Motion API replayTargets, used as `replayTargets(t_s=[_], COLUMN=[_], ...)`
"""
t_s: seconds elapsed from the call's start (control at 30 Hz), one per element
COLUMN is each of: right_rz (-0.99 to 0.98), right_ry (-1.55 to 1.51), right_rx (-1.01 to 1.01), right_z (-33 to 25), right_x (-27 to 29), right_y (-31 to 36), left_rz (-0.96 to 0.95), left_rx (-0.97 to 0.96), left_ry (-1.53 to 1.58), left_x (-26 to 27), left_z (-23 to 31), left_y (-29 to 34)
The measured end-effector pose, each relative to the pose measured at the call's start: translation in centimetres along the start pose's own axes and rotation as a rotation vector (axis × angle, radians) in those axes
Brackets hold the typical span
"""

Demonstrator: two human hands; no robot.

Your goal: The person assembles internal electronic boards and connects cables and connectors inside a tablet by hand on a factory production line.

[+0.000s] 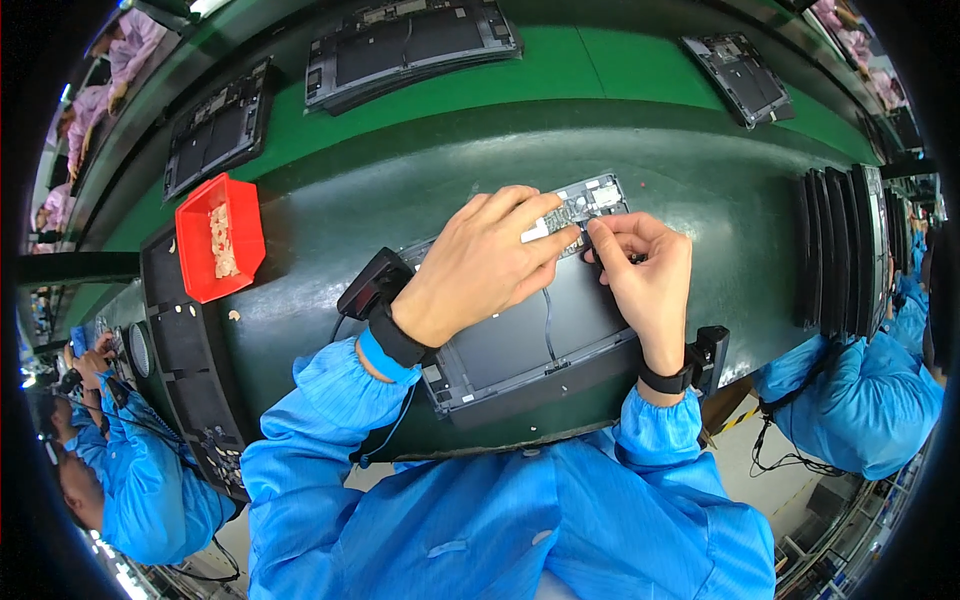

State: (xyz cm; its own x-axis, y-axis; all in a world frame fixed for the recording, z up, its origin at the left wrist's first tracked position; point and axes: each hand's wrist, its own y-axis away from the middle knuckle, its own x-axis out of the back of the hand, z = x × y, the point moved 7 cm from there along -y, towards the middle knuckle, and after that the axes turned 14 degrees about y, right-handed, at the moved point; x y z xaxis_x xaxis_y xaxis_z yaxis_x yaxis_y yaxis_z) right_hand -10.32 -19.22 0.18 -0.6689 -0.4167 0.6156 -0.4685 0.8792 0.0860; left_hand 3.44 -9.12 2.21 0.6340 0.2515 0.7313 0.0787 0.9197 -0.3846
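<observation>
The opened flat device (520,345) lies on the dark green counter (740,190), directly in front of the seated or standing worker; posture cannot be determined. Its interior faces up and it sits at a slant, the circuit board (603,194) along the far edge. This orientation presumably leaves the board exposed to both hands.

The left hand (492,255) is palm down with fingers extended across the device, the fingertips over the board. It grips nothing visible; the pose appears to serve for steadying. The right hand (648,270) is at the right end of the board, thumb and forefinger bent close together, as suits fine work. Whether they pinch a part cannot be told: the spot is too small and partly covered.

A thin cable (549,325) crosses the device's dark inner panel. Black wristbands are worn on both wrists, with a blue band (388,360) beside the left one.

To the left, a red bin (252,225) of small pale pieces (222,240) rests at the black tray (205,350), probably placed there for easy reach. At the right, dark panels (845,250) stand upright side by side, an arrangement that likely saves space. Similar opened devices (410,50) lie on the green surface (600,65) beyond.
</observation>
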Motion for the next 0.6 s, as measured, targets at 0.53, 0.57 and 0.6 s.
replayTargets(t_s=[0.53, 0.57, 0.6], right_rz=[0.001, 0.0, -0.001], right_ry=[0.022, 0.022, 0.034], right_rx=[-0.009, -0.009, -0.002], right_z=[-0.19, -0.17, -0.16], right_x=[-0.22, -0.21, -0.18], right_y=[-0.06, -0.06, -0.07], left_rz=[0.03, 0.029, 0.029], left_rx=[0.011, 0.012, 0.013], left_ry=[0.033, 0.037, 0.042], left_x=[0.07, 0.06, 0.06], left_z=[-0.12, -0.15, -0.2], left_y=[-0.27, -0.25, -0.23])
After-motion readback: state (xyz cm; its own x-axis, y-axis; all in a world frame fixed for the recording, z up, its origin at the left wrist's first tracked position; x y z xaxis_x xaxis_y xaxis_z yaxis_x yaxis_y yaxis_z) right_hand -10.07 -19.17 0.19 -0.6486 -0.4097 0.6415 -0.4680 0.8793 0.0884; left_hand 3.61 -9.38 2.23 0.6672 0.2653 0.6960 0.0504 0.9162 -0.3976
